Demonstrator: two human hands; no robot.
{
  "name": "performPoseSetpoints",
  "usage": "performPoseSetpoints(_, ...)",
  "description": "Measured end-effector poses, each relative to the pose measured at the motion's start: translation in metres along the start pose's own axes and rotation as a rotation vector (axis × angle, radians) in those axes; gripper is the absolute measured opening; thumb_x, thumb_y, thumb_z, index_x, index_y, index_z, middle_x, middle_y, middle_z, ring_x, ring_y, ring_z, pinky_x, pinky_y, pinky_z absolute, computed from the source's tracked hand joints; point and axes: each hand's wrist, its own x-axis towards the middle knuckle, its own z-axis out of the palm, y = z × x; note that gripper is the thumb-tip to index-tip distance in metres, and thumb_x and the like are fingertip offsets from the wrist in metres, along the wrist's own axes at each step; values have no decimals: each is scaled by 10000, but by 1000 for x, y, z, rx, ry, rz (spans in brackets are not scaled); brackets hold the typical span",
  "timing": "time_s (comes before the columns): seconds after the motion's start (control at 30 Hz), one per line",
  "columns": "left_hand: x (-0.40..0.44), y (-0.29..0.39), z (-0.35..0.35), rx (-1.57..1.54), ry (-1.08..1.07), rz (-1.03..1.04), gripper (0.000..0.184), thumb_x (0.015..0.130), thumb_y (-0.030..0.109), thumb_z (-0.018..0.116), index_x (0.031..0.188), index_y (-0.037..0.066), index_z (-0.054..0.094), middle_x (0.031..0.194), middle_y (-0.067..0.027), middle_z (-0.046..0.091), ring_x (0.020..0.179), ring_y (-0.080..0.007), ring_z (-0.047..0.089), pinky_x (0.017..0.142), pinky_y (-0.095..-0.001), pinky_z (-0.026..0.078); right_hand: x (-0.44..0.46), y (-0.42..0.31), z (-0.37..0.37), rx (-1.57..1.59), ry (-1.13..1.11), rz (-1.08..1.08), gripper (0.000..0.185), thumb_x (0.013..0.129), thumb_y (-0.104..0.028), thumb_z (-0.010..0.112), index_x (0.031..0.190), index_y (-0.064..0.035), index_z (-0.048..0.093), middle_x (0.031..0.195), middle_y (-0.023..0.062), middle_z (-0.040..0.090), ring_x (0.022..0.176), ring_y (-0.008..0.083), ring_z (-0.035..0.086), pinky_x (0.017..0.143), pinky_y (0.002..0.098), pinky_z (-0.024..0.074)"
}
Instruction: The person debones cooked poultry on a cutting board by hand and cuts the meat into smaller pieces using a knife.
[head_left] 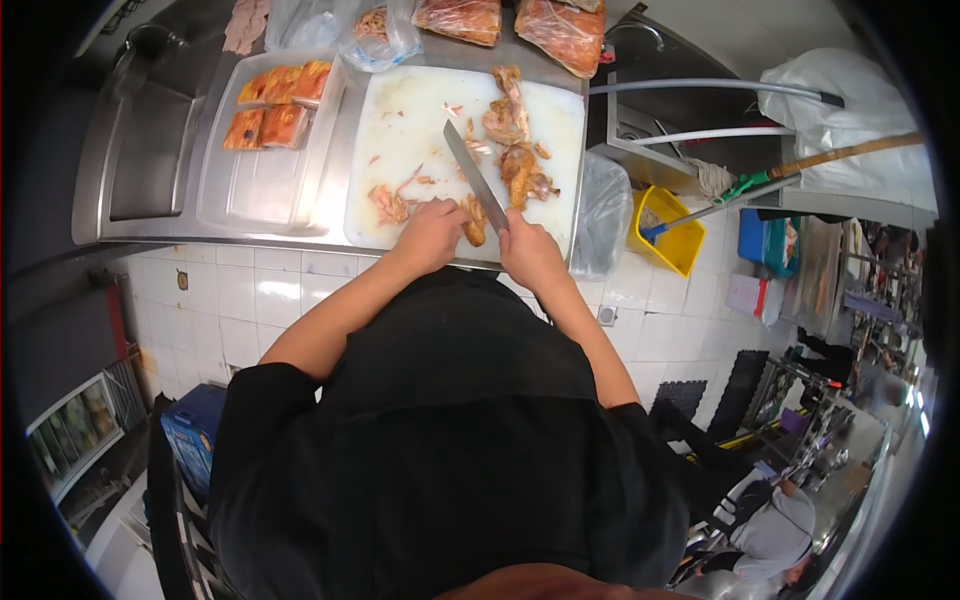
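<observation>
A white cutting board (400, 110) lies on the steel counter. My right hand (530, 252) is closed round the handle of a long knife (473, 172), whose blade points up and to the left over the board. My left hand (430, 237) is at the board's front edge, its fingers pressed on a small browned meat piece (473, 222) left of the blade. Browned meat and bones (508, 115) lie along the board's right side. A pile of pinkish scraps (388, 205) rests just left of my left hand, with small bits scattered about.
Left of the board stands a clear plastic tray (225, 190) with several orange-red meat portions (265, 128). Wrapped meat slabs (560, 35) and plastic bags (385, 40) lie behind. A yellow bucket (680, 240) stands to the right, below long handles. A person (775, 530) is at lower right.
</observation>
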Motion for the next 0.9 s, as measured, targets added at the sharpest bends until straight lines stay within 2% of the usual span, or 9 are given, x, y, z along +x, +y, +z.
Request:
performPoseSetpoints(0.13,3,10,-4,42,-14,14,283,756,57,682,1036,95,652,1013,-97,562,991,-302,537,892,-423,400,13,-6,-2,-132,-8,-30,178,903,-157,532,1029,-34,504,717,276,635,703,468,636,662,558,498)
performPoseSetpoints(0.2,2,11,-6,109,-90,-45,274,764,84,694,1034,96,650,1034,-99,549,1015,-304,532,908,-428,386,17,-10,-8,-165,-15,-45,172,904,-159,530,1023,-37,504,715,274,635,702,464,640,653,556,500)
performPoseSetpoints(0.33,-12,1,-1,82,-37,-67,279,766,92,699,1041,100,649,1013,-105,551,1018,-311,535,902,-428,385,24,-18,-9,-173,-52,-115,164,904,-162,530,1009,-39,502,711,272,635,710,462,643,644,547,504)
performPoseSetpoints(0.53,-6,-8,3,18,-13,-59,311,746,79,720,1011,70,557,977,-105,559,1001,-302,553,872,-460,386,19,-32,1,-177,-125,-59,162,870,-98,507,996,-3,470,728,285,638,721,468,644,665,554,503)
performPoseSetpoints(0.6,-2,-8,1,75,-65,-82,364,735,61,722,1040,59,522,991,-109,571,1015,-311,554,870,-464,377,14,-36,1,-198,-144,-45,167,856,-73,495,997,9,457,736,291,640,724,471,645,669,556,503)
performPoseSetpoints(0.7,5,-10,-4,23,-165,-132,389,726,44,718,1059,54,517,1005,-110,582,1034,-316,553,874,-468,371,12,-39,2,-200,-176,-64,191,834,-43,474,1011,21,438,751,303,640,727,475,645,672,552,506)
performPoseSetpoints(0.9,4,-18,-2,-20,-151,-103,368,723,18,692,1053,64,535,1008,-110,588,1045,-316,551,865,-462,388,29,-32,21,-223,-138,-75,184,845,-50,470,1011,21,433,759,324,632,736,478,646,674,558,504)
